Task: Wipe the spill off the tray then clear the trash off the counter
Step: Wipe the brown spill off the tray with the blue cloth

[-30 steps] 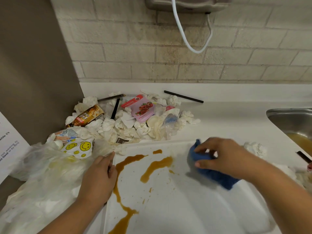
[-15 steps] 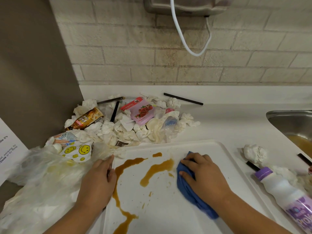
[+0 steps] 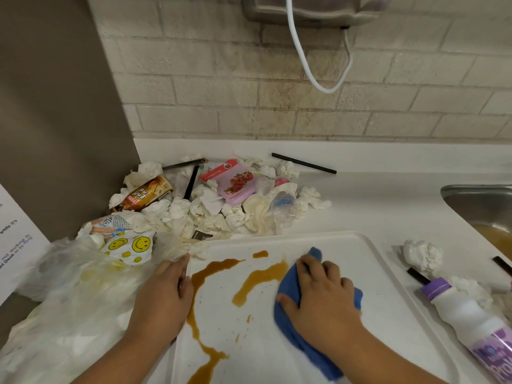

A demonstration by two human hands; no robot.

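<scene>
The right grip (image 3: 321, 295) is bunching the blue cloth (image 3: 313, 353) under curled fingers, at the three o'clock end of the brown spill (image 3: 260, 278) on the tray (image 3: 388, 286). The left grip (image 3: 163, 297), fingers flat, is bracing the nine o'clock rim. A hard sweep is likely risking liquid running over that rim onto the surface (image 3: 374, 206).
</scene>
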